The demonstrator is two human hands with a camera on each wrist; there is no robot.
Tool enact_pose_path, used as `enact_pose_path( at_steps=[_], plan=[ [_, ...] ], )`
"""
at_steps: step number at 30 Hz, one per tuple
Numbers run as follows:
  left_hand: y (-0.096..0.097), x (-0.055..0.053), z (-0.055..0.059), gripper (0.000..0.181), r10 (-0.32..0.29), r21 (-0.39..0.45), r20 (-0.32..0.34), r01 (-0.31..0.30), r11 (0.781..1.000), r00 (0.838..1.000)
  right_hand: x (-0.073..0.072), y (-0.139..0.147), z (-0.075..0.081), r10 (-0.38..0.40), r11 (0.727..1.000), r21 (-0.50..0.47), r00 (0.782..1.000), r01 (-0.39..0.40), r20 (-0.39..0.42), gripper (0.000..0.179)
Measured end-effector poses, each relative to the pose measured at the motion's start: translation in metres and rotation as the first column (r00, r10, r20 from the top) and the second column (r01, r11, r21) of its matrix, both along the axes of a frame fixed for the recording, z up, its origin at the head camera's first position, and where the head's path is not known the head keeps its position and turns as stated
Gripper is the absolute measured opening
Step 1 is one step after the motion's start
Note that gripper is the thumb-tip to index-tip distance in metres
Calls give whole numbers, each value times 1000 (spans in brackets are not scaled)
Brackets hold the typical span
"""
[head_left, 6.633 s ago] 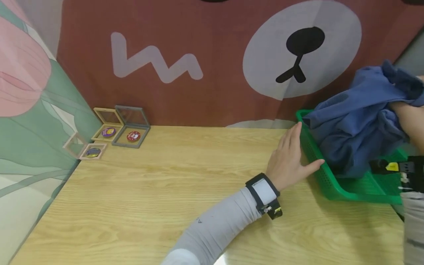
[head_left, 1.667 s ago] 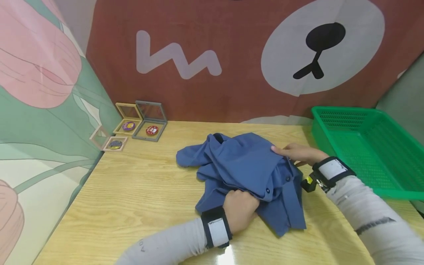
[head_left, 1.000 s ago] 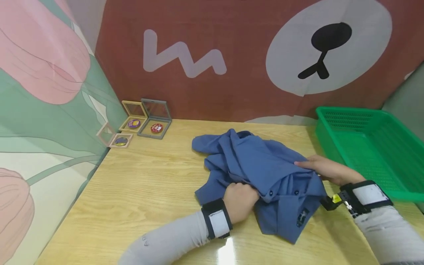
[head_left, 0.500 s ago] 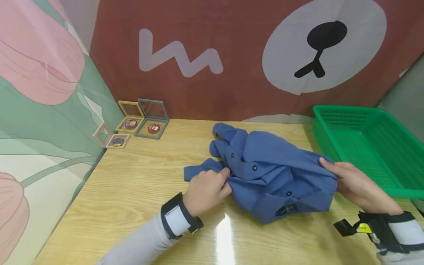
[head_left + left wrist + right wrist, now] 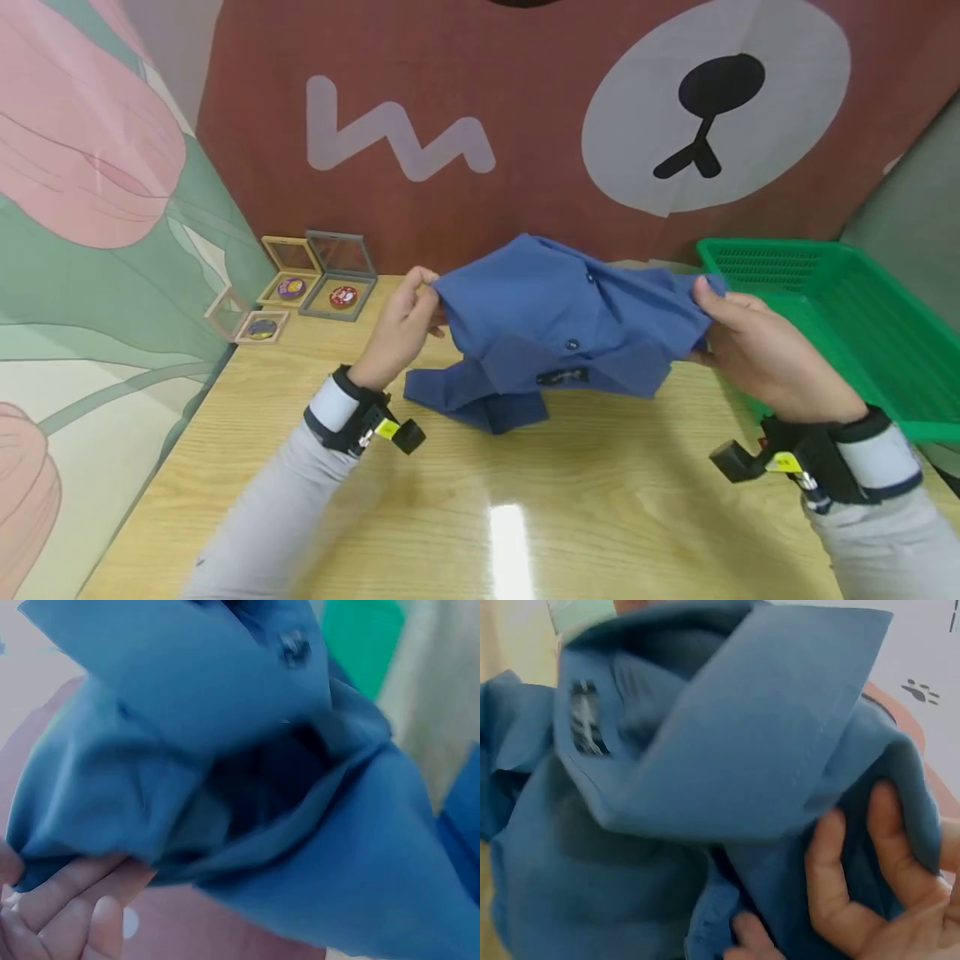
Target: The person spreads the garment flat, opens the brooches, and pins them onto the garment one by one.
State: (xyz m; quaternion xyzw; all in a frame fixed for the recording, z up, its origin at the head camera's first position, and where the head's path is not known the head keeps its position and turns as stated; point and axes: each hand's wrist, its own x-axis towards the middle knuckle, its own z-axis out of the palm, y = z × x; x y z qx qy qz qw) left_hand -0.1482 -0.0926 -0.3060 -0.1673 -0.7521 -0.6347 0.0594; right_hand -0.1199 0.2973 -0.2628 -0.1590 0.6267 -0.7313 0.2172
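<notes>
A blue button-up shirt (image 5: 517,308) is stretched between both hands above the table, its collar (image 5: 607,371) and dark label (image 5: 562,377) facing the near side. At its left edge my left hand (image 5: 397,329) pinches the cloth between thumb and fingers. My right hand (image 5: 780,358) grips the opposite edge, thumb on top. Part of the shirt hangs low at the left, near the tabletop. In the left wrist view the fingers (image 5: 82,900) hold a fold of the shirt (image 5: 217,697). The right wrist view has the collar (image 5: 757,735) up close, with fingers partly under the cloth.
A green plastic basket (image 5: 847,350) stands on the right, behind my right hand. Three small open display frames (image 5: 339,297) with round badges stand at the back left. The wooden table (image 5: 420,517) ends against a printed cloth backdrop (image 5: 450,67).
The shirt came out of the green basket onto the table. It has since been turned and raised. My left hand has moved from the near side to the shirt's left edge.
</notes>
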Motion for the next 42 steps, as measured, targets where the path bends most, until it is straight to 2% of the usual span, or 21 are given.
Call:
enact_pose_path(
  at_steps=[4, 7, 10, 13, 17, 21, 24, 27, 30, 31, 32, 33, 34, 36, 38, 39, 40, 41, 42],
  plan=[
    [-14, -19, 22, 18, 19, 158, 19, -21, 987, 1000, -24, -18, 24, -100, 994, -44, 995, 101, 29, 43],
    [-24, -30, 42, 20, 24, 211, -16, -20, 977, 1000, -42, -30, 45, -194, 979, -62, 981, 195, 15, 39],
    [-31, -40, 65, 19, 48, 220, -77, -30, 975, 996, -58, -43, 67, -296, 949, -123, 955, 290, -32, 36],
    [-35, -50, 88, 17, 86, 222, -133, -55, 974, 987, -74, -57, 86, -399, 906, -194, 911, 375, -105, 42],
    [-40, -63, 115, 15, 116, 243, -194, -67, 968, 974, -93, -73, 104, -506, 860, -206, 831, 467, -231, 50],
    [-45, -76, 139, 15, 140, 272, -209, -80, 959, 968, -109, -82, 114, -511, 857, -164, 765, 488, -392, 51],
    [-47, -79, 155, 14, 176, 276, -243, -106, 955, 954, -119, -87, 122, -496, 857, -144, 714, 495, -495, 51],
    [-45, -75, 169, 13, 200, 300, -304, -105, 948, 932, -128, -89, 128, -494, 851, -159, 659, 501, -567, 53],
    [-42, -68, 180, 14, 194, 341, -368, -62, 938, 909, -131, -89, 130, -497, 855, -211, 629, 474, -598, 54],
    [-42, -66, 184, 14, 183, 352, -383, -40, 935, 906, -129, -87, 130, -501, 856, -231, 629, 463, -595, 55],
    [-43, -65, 185, 15, 174, 355, -404, -21, 935, 898, -126, -86, 130, -504, 857, -249, 639, 450, -580, 56],
    [-43, -63, 185, 15, 166, 351, -417, -10, 936, 894, -122, -83, 128, -504, 861, -263, 662, 435, -555, 56],
    [-45, -61, 184, 15, 165, 333, -421, -17, 943, 892, -116, -80, 126, -492, 870, -280, 699, 405, -518, 55],
    [-48, -53, 177, 16, 160, 282, -402, -44, 958, 901, -100, -72, 115, -447, 892, -283, 785, 354, -429, 50],
    [-53, -40, 162, 18, 136, 140, -370, -90, 986, 919, -80, -61, 97, -382, 922, -204, 862, 329, -335, 40],
    [-56, -31, 153, 19, 121, 36, -332, -115, 993, 936, -69, -56, 85, -344, 938, -138, 888, 316, -304, 34],
    [-59, -22, 142, 19, 96, -94, -300, -130, 987, 949, -59, -50, 71, -315, 949, -63, 907, 310, -278, 30],
    [-62, -13, 129, 19, 66, -236, -261, -130, 963, 963, -47, -44, 57, -293, 948, 42, 917, 316, -271, 33],
    [-65, -5, 116, 19, 21, -392, -226, -111, 913, 974, -37, -39, 42, -271, 936, 153, 925, 317, -265, 36]
  ],
)
